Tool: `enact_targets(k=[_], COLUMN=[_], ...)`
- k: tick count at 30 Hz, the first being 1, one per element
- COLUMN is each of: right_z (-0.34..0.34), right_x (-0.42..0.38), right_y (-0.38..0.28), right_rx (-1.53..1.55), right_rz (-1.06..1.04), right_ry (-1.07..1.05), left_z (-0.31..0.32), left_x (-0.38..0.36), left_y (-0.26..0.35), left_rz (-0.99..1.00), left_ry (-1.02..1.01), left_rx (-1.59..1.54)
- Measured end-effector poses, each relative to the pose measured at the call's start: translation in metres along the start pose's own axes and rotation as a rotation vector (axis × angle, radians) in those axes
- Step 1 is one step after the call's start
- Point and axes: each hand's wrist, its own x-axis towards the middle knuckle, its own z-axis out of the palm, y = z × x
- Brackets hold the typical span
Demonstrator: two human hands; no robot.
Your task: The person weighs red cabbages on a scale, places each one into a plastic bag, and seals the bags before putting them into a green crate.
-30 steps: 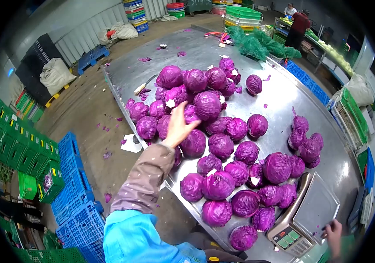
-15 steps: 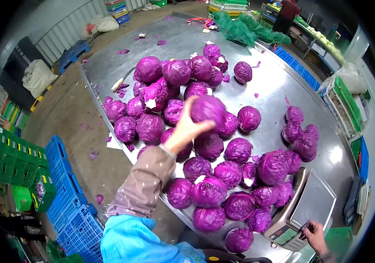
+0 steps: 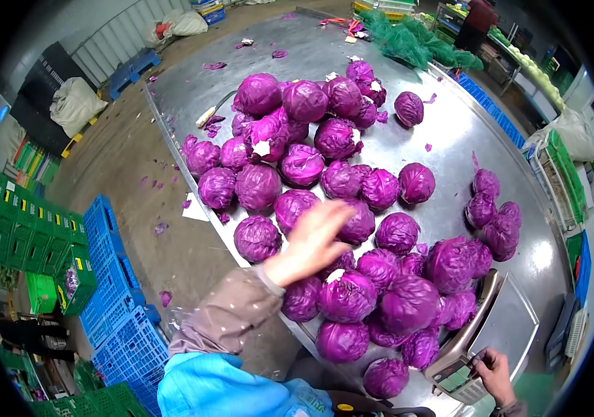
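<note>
Many red cabbages (image 3: 348,297) lie heaped on a metal table (image 3: 443,149). Over the middle of the heap stretches my left hand (image 3: 314,240), smeared a little by motion, fingers extended and nothing in its grasp. A large red cabbage (image 3: 409,304) rests on top of others near the scale. At the lower right, my right hand (image 3: 495,375) is closed at the front corner of the weighing scale (image 3: 502,320), thumb and fingers pinched around something small and dark that I cannot make out. The scale's metal plate carries nothing.
Blue plastic crates (image 3: 127,354) and stacked green crates (image 3: 22,226) stand on the floor at left. Green netting (image 3: 408,42) lies at the table's far end. A knife (image 3: 207,116) is beside the heap. Another person (image 3: 477,24) stands at the back right.
My left hand has let go of the cabbage it held and moved nearer to me. That cabbage now appears on the pile by the scale. My right hand stays by the scale; the view has shifted slightly.
</note>
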Motion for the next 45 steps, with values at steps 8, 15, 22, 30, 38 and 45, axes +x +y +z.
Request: enact_targets(k=[8,15,22,30,38,45], right_z=[0.008,0.009,0.051,0.113,0.013,-0.12], right_x=[0.003,-0.002,0.028,0.063,0.043,0.025], right_y=[0.013,0.011,-0.034,-0.074,0.052,0.221], right_rx=[0.022,0.014,0.096,1.243,1.554,0.792], right_rz=[-0.025,-0.027,-0.214,-0.457,-0.289,-0.15], right_ry=[-0.02,-0.037,0.016,-0.128,0.353,0.706], left_z=[-0.001,-0.023,-0.041,-0.021,-0.049,-0.032], left_x=[-0.018,-0.007,-0.004,-0.003,-0.024,-0.022], left_y=[-0.065,-0.069,-0.012,0.1,-0.087,-0.099], left_rz=[0.1,-0.155,-0.707,-0.213,-0.555,-0.473], left_ry=[-0.248,-0.106,0.131,-0.508,0.256,0.27], left_rx=[0.894,0.357,-1.116,-1.503,0.652,0.764])
